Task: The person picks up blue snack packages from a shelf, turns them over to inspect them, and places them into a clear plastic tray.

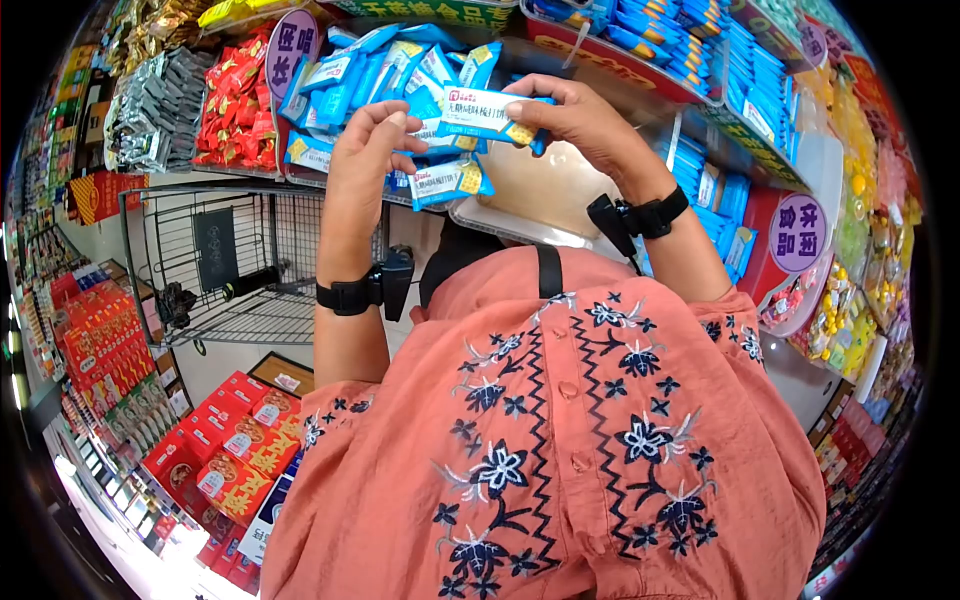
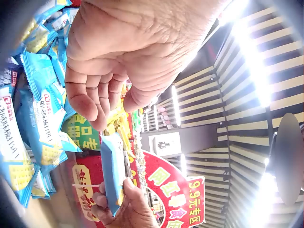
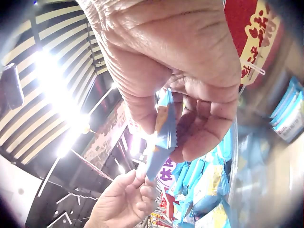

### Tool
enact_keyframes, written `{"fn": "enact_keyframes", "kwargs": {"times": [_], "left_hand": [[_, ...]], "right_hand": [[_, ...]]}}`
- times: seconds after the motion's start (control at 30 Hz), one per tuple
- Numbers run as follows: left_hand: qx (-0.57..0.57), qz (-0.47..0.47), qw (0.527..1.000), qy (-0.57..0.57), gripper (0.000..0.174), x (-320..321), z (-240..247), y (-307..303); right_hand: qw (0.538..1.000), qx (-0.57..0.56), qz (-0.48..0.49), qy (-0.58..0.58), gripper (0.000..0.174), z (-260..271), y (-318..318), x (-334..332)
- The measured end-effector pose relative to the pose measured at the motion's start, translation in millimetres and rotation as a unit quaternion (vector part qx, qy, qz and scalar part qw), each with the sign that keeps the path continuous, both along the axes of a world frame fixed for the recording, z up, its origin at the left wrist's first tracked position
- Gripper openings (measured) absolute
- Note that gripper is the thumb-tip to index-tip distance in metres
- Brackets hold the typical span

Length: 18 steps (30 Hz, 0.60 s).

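My right hand (image 1: 575, 125) pinches the right end of a blue and white cracker packet (image 1: 478, 112) between thumb and fingers, above a heap of similar packets (image 1: 345, 80). In the right wrist view the packet (image 3: 162, 137) is seen edge-on below the thumb of the right hand (image 3: 175, 71). My left hand (image 1: 370, 150) is raised beside the packet's left end, its fingers loosely bent. The left wrist view has the left hand (image 2: 123, 57) with its fingertips close to the packet (image 2: 112, 171); whether they touch it is unclear. Another packet (image 1: 445, 183) lies below, at the heap's front edge.
A pale bin floor (image 1: 545, 190) shows beside the heap. More blue packets (image 1: 665, 40) fill bins at the upper right, and red packets (image 1: 240, 105) lie at the left. A wire shopping cart (image 1: 290, 250) stands at the left, with red boxes (image 1: 235, 440) below it.
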State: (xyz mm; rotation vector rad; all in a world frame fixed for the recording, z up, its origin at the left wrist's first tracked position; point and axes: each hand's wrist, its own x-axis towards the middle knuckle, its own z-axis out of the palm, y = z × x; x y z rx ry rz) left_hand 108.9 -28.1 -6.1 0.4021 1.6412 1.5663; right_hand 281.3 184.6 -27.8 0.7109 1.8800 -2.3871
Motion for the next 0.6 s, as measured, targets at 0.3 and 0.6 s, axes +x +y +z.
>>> {"fn": "enact_keyframes", "kwargs": {"times": [0.3, 0.6], "left_hand": [[-0.021, 0.028, 0.999, 0.010, 0.031, -2, -3, -15], [-0.038, 0.042, 0.998, 0.017, 0.032, -6, -14, -29]], "right_hand": [[0.999, 0.011, -0.039, -0.016, 0.035, -9, -1, -3], [0.997, -0.010, -0.068, -0.023, 0.034, -20, 2, -2]]}}
